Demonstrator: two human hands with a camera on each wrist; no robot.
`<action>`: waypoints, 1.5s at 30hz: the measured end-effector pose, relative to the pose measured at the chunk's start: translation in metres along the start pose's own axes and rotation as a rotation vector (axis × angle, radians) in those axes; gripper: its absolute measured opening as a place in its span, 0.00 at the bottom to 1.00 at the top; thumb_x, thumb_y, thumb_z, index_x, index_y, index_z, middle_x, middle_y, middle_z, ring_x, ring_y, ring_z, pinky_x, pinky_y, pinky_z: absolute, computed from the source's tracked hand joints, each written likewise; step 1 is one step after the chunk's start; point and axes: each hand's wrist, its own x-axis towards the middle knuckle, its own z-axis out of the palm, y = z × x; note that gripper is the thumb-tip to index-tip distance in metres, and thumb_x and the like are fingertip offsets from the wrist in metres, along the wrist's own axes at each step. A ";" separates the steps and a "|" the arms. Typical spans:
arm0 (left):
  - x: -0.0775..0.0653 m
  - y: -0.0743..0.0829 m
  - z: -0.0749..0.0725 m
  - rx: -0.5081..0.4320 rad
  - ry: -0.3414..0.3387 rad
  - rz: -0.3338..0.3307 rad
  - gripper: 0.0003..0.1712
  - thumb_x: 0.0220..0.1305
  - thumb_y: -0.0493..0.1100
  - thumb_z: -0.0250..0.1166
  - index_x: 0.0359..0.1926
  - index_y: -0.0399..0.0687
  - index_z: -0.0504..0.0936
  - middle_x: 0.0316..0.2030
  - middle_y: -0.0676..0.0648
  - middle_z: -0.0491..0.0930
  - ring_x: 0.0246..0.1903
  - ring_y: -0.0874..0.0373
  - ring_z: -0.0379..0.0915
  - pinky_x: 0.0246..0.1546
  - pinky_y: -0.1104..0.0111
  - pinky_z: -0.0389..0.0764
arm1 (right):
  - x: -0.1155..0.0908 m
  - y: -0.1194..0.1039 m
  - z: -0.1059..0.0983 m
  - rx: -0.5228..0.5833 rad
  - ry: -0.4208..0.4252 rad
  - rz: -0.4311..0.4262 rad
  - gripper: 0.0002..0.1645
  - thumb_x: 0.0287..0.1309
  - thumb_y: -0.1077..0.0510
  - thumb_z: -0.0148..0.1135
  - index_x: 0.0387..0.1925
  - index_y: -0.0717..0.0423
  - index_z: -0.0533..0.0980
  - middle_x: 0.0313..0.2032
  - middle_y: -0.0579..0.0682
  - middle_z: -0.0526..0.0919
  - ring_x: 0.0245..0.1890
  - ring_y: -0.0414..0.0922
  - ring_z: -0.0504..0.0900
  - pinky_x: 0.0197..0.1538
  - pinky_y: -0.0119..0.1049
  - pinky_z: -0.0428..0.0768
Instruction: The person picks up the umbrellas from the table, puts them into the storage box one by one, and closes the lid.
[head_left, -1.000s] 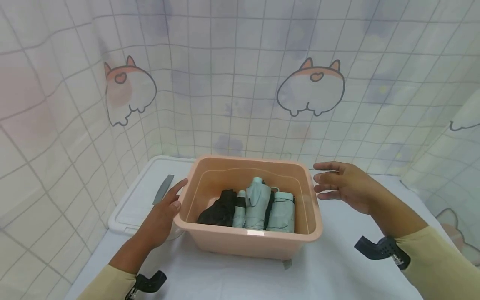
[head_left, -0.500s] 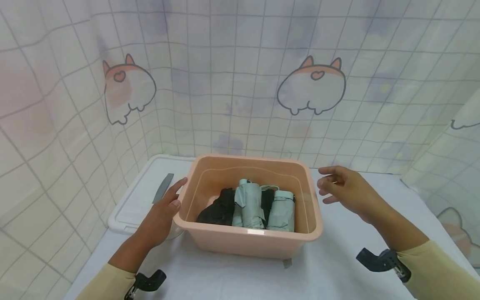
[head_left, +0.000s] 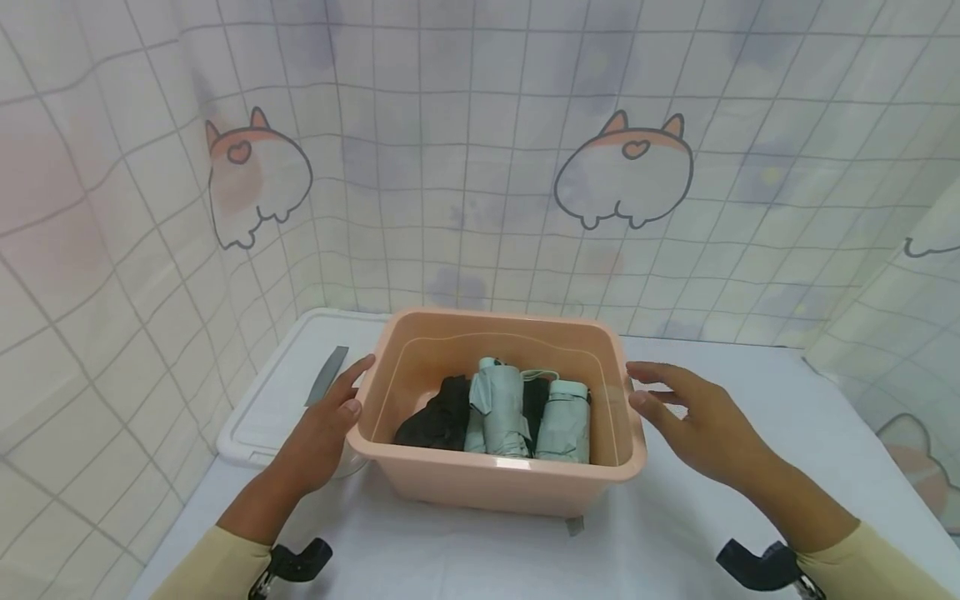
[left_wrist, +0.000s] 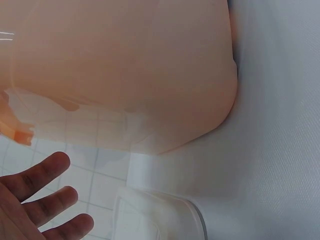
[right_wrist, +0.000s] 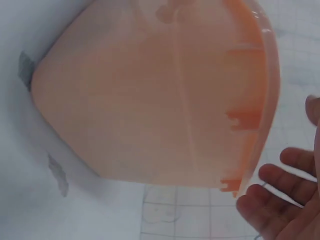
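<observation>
A peach plastic storage bin [head_left: 487, 487] stands on the white-covered table. Inside lie folded umbrellas: a pale green one [head_left: 502, 408] in the middle, another pale green umbrella [head_left: 566, 421] on the right, and a dark bundle [head_left: 438, 417] on the left. Part of another pale green item [head_left: 475, 429] shows beneath the middle umbrella. My left hand [head_left: 322, 433] is at the bin's left rim, fingers extended along its outside. At the right rim, my right hand [head_left: 697, 421] has its thumb and fingers spread; whether the fingertips touch the rim is hard to tell.
Left of the bin lies a flat white lid [head_left: 277, 400] with a grey strip [head_left: 327, 375] on it. A clear rounded object [head_left: 350, 461] is partly hidden behind my left hand. A grey patch [head_left: 574, 526] marks the cloth in front. Printed curtains [head_left: 480, 167] hang behind.
The middle umbrella has shifted left inside the bin, partly covering the item beside it. My right hand has dropped and come closer to the right rim. My left hand has stayed put.
</observation>
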 end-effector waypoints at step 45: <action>-0.003 0.005 -0.006 0.096 0.011 -0.060 0.32 0.81 0.63 0.39 0.81 0.71 0.51 0.64 0.36 0.74 0.58 0.37 0.76 0.53 0.35 0.76 | -0.044 -0.008 0.053 0.054 0.609 -0.877 0.21 0.74 0.50 0.60 0.35 0.65 0.84 0.40 0.59 0.85 0.50 0.52 0.81 0.63 0.28 0.72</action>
